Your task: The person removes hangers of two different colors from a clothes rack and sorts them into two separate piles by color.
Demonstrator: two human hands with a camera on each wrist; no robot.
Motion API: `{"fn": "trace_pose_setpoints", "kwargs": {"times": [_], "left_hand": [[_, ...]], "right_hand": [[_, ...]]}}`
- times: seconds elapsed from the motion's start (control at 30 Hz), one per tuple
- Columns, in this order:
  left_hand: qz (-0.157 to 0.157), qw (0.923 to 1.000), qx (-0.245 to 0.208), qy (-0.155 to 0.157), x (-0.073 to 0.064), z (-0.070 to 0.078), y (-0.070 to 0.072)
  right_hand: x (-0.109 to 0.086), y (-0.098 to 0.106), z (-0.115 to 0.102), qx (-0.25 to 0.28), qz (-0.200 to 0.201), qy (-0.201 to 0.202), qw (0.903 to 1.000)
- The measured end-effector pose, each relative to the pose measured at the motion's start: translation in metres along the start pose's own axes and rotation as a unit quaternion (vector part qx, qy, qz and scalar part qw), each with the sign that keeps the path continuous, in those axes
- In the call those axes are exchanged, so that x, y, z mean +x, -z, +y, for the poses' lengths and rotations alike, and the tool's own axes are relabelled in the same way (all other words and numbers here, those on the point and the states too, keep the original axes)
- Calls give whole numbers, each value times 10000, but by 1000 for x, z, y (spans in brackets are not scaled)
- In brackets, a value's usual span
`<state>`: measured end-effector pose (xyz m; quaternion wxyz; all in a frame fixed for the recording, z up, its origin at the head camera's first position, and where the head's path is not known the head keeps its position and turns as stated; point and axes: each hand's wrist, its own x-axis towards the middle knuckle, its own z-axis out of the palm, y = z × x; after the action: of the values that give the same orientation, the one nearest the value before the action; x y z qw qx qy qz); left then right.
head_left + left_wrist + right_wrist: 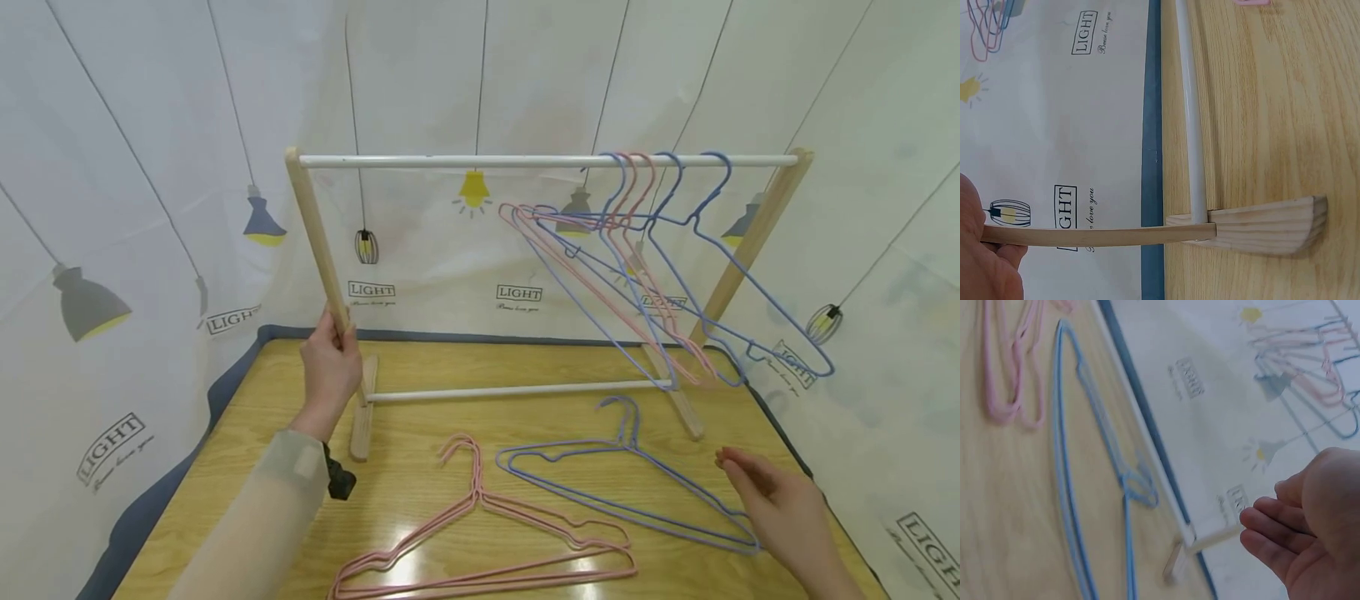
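My left hand (332,367) grips the left wooden post (318,242) of a small clothes rack; in the left wrist view its fingers wrap the post (1097,235) well above the wooden foot (1266,225). To the right, my right hand (783,508) hovers near the end of the blue hangers (630,450) on the table, fingers loosely bent and holding nothing. The right wrist view shows that hand (1310,531) empty too. Pink hangers (477,500) lie at the front, left of the blue ones. Several blue and pink hangers (652,225) hang on the right part of the white top rail (450,161).
A white lower bar (517,390) joins the rack's two feet. The right post (757,242) stands behind the hanging hangers. A light cloth (420,275) printed with lamps surrounds the wooden table (262,467), with a dark blue edge along its bottom.
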<state>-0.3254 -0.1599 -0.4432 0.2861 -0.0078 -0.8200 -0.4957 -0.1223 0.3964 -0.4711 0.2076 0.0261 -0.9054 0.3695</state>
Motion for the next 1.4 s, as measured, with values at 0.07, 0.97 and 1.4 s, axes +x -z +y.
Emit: {"fn": "trace_pose_setpoints", "kwargs": {"times": [0.07, 0.97, 1.4], "left_hand": [[22, 10000, 7, -42, 0, -1, 0], [52, 9999, 38, -81, 1, -3, -1], [100, 9999, 34, -116, 1, -2, -1]], "right_hand": [[6, -2, -15, 420, 87, 43, 9991], [86, -55, -117, 2552, 938, 472, 9612], [91, -59, -124, 4024, 1292, 286, 9059]]}}
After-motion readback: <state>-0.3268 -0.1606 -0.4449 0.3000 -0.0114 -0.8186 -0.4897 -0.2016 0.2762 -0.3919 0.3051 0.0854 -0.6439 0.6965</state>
